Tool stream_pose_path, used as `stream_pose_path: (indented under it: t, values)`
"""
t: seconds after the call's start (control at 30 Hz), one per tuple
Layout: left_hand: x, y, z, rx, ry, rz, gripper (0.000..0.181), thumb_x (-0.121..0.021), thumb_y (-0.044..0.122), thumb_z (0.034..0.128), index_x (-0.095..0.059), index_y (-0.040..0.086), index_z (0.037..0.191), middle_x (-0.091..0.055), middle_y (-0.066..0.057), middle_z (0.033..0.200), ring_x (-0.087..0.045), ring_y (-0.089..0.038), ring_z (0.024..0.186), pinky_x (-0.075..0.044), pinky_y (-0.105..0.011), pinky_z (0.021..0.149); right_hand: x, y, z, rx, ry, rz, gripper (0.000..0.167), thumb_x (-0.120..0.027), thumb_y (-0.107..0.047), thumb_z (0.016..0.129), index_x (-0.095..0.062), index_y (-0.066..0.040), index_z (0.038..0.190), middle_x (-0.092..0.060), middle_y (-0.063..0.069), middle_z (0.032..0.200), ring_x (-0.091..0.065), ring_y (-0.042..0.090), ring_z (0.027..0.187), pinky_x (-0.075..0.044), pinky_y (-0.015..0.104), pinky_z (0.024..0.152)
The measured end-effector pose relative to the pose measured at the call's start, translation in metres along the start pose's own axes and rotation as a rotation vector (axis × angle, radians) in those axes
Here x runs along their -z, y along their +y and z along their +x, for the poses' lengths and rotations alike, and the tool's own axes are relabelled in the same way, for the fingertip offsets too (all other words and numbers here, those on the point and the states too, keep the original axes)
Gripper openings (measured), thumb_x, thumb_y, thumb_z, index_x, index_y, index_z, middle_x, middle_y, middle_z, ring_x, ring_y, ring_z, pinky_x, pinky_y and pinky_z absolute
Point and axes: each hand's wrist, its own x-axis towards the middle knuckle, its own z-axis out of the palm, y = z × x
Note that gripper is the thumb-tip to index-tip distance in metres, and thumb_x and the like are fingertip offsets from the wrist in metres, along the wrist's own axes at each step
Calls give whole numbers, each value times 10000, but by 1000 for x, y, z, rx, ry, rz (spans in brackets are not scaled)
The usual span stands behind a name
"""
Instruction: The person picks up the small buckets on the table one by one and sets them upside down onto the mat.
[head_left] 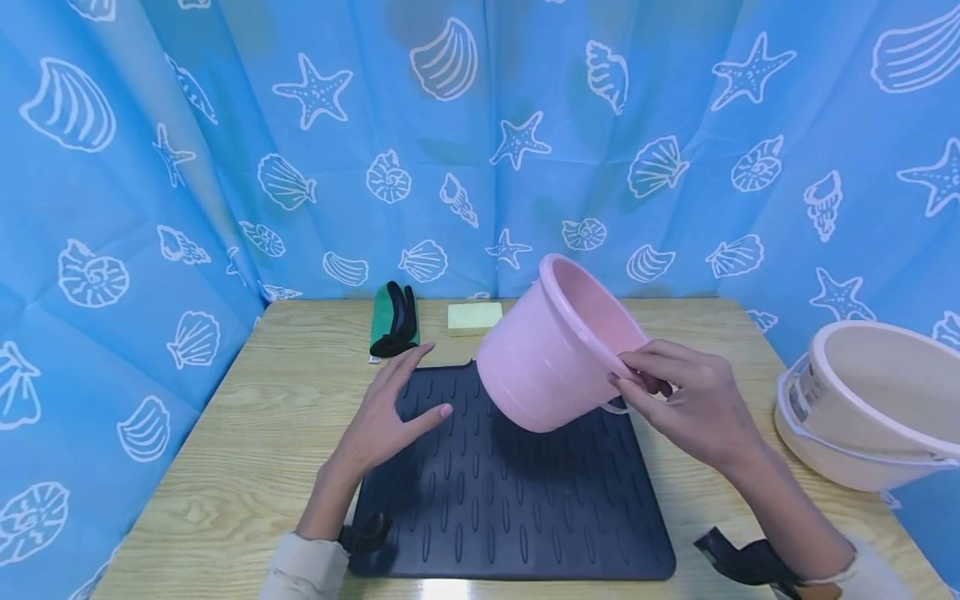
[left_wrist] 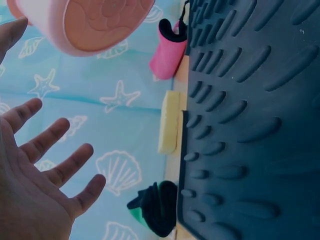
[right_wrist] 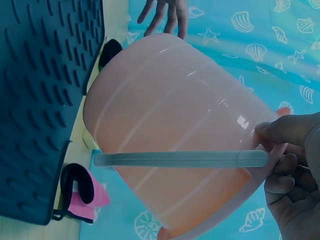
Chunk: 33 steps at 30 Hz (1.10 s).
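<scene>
A pink bucket (head_left: 532, 367) is held tilted above a dark ribbed mat (head_left: 480, 517), its mouth leaning up and to the right. My right hand (head_left: 686, 400) pinches the bucket's rim between thumb and fingers. In the right wrist view, the bucket's pale handle (right_wrist: 180, 159) hangs across its side. To the left of the bucket is my left hand (head_left: 386, 417), fingers spread and holding nothing, over the mat's left edge. The left wrist view shows the underside of the bucket (left_wrist: 105, 22) with a raised pattern. Most of the bucket's inside is hidden.
A cream bucket (head_left: 870, 408) with a handle stands at the table's right side. At the back lie a yellow sponge (head_left: 474, 318) and a green and black item (head_left: 393, 321). A pink and black item (right_wrist: 82, 192) sits beyond the mat. A blue shell-print curtain (head_left: 517, 200) surrounds the wooden table (head_left: 240, 467).
</scene>
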Motion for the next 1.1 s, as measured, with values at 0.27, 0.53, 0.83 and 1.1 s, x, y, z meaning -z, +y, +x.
stream_pose_path:
  t: [0.27,0.53,0.83,1.1]
  values:
    - [-3,0,3,10,-1,-15,846,-681,611,841,-276,420,1559,-290,20,1613,-263,-281,1473,-272,-710,1061,-13,-1,4,67,56,29,303,-837,113,654,-774,-45,905,-587,-59,745,-480,78,590,-352,130,519]
    - [-6,0,5,-1,-4,-38,851,-685,598,838,-285,402,1562,-286,35,1614,-271,-269,1472,-289,-708,1052,-21,-3,4,41,42,34,308,-843,103,671,-780,-49,931,-594,-67,762,-483,56,614,-361,122,525]
    - [-6,2,9,6,-18,-72,854,-688,585,839,-272,412,1564,-258,37,1626,-254,-256,1479,-279,-708,1059,-29,-7,6,18,41,61,305,-837,98,687,-783,-50,948,-602,-66,778,-500,75,619,-373,137,529]
    - [-8,3,14,1,-8,-125,860,-687,602,833,-259,435,1559,-240,58,1629,-233,-259,1486,-278,-718,1052,-36,-11,9,13,37,89,317,-839,106,687,-782,-35,966,-604,-55,789,-503,79,635,-392,155,537]
